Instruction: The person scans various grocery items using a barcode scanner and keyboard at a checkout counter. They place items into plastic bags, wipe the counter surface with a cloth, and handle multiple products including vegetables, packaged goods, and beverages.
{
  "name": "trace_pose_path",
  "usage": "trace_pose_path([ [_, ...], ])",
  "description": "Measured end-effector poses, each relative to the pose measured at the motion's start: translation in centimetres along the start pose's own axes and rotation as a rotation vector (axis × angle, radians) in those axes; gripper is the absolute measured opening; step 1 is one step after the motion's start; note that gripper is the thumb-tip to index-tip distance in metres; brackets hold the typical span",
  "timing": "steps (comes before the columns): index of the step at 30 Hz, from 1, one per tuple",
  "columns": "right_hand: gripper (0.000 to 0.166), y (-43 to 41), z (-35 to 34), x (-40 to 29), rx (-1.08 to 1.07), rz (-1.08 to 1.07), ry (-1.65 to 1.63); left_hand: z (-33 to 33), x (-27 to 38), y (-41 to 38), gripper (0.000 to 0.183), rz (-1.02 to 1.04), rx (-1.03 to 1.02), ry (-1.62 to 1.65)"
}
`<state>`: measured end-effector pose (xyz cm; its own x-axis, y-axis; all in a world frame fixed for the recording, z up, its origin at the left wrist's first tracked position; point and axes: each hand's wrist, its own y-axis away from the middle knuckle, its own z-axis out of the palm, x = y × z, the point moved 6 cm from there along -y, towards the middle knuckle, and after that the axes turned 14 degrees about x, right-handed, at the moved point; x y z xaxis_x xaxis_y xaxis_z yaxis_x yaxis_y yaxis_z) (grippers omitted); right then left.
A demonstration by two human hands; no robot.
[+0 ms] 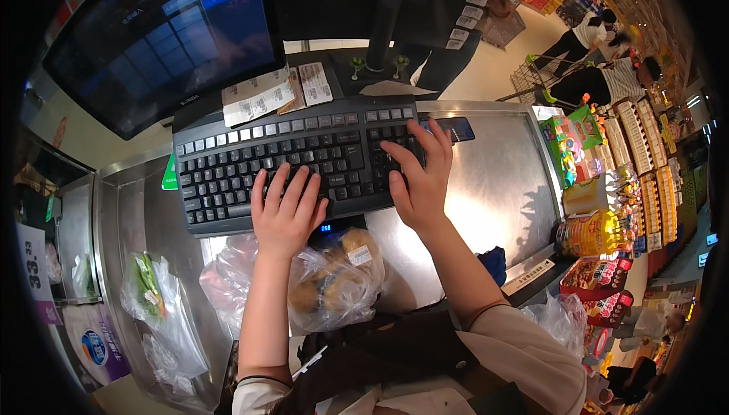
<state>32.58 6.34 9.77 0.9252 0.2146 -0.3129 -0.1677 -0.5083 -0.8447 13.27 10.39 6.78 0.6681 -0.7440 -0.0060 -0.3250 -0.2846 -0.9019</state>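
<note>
A black computer keyboard (273, 170) lies across a steel counter. My left hand (287, 210) rests on its lower middle keys, fingers spread, holding nothing. Over the number pad at its right end is my right hand (418, 178), fingers apart and also holding nothing. A large monitor (171, 45) stands behind the keyboard on the left, with paper slips bearing printed codes (262, 99) below it. Part of a smartphone (461, 128) shows beyond my right fingers. Under my left forearm, clear plastic bags of round brown produce (342, 278) lie near a small lit blue display (325, 228).
Bagged green vegetables (149, 287) lie in the left steel tray (114, 227). The right steel counter (490, 187) borders shelves of packaged goods (592, 233). A dark blue cloth-like item (492, 264) lies by my right forearm. Several people and a shopping cart (532, 76) are beyond.
</note>
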Motion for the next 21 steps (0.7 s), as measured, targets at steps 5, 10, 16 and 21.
trace_pose_path([
  [5,0.023,-1.1,-1.2,0.2,-0.069,-0.011,0.076,0.1,-0.4,0.1,0.028,-0.022,0.001,-0.017],
  [10,0.028,1.5,-1.6,2.8,-0.093,0.186,-0.009,0.3,-0.1,0.0,0.028,-0.019,0.014,-0.002],
  [16,0.031,2.3,-2.6,1.2,0.041,0.036,-0.064,0.4,-0.2,0.0,0.029,-0.034,0.019,-0.007],
  [21,0.024,1.8,-2.3,1.5,0.036,0.030,0.013,0.3,-0.3,0.0,0.028,-0.028,0.043,-0.030],
])
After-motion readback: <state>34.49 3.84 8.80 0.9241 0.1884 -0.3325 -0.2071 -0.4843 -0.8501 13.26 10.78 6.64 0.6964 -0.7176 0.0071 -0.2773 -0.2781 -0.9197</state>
